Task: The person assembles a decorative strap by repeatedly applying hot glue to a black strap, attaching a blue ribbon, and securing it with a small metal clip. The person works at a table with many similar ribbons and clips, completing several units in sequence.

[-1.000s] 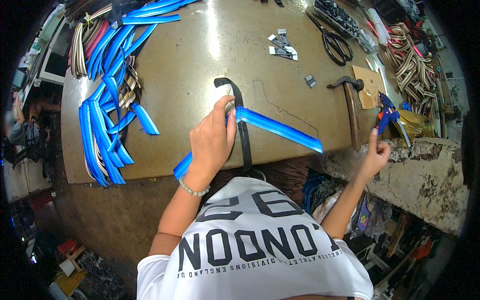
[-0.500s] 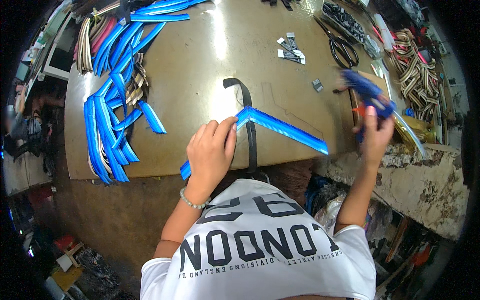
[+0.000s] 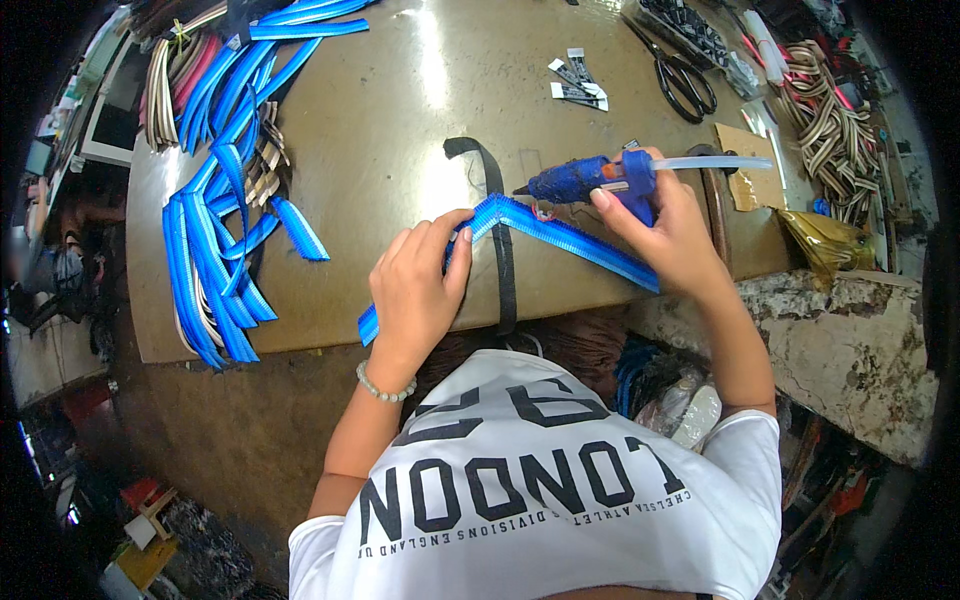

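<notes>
A blue woven ribbon strip [image 3: 590,247], bent at a sharp angle in its middle, lies across a black strap [image 3: 504,275] on the table. My left hand [image 3: 415,285] pinches the ribbon just left of the bend, and its palm covers part of the strip. In my right hand [image 3: 675,235] is a blue hot glue gun [image 3: 570,183], its dark nozzle close to the ribbon's bend and pointing left. A pale glue stick [image 3: 715,163] juts from the back of the gun. Whether the nozzle touches the ribbon I cannot tell.
Bundles of blue ribbon [image 3: 215,240] are heaped at the left of the brown table [image 3: 350,120]. Black scissors [image 3: 685,88] and small black-and-white labels [image 3: 578,90] lie at the back right. A piece of cardboard [image 3: 752,180] and striped cords [image 3: 830,120] are farther right.
My right hand has brought the glue gun leftward from the table's right side to the ribbon's bend. My left hand stays on the ribbon.
</notes>
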`<state>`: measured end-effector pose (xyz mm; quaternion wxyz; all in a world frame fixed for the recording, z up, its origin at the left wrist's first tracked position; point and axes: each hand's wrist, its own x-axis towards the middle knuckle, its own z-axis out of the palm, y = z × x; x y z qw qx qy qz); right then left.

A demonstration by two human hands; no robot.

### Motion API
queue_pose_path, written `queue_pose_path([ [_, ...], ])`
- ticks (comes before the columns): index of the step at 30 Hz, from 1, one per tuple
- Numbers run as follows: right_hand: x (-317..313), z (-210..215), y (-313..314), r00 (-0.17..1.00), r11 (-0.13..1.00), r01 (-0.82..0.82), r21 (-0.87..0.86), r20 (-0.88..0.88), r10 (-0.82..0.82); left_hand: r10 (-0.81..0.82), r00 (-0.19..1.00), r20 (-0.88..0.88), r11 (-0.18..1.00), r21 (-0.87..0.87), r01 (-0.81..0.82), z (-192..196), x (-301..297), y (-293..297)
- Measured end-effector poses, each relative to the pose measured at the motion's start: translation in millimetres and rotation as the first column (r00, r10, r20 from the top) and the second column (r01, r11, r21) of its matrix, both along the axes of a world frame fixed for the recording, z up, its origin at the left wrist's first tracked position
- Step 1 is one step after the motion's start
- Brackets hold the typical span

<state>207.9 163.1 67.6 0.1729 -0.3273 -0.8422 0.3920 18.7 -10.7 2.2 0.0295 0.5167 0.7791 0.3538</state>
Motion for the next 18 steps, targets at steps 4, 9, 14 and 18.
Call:
queue_pose_path([
  [4, -2, 0, 0, 0.998, 0.999, -0.033, 0.025, 0.048, 0.032, -0.011, 1.000, -0.009, 1.000, -0.017, 0.011, 1, 0, 0],
  [9, -12, -6, 4, 0.996, 0.996, -0.080, 0.049, 0.042, 0.078, -0.016, 1.000, -0.019, 1.000, 0.019, 0.017, 0, 0, 1],
  [14, -14, -16, 5, 0.994, 0.988, -0.102, 0.117, 0.041, 0.098, -0.005, 0.999, -0.032, 1.000, -0.007, 0.004, 0, 1, 0],
  [18, -5, -18, -4, 0.991, 0.987, -0.129, 0.096, 0.046, 0.125, -0.005, 0.999, -0.047, 1.000, 0.016, 0.006, -1, 1, 0],
])
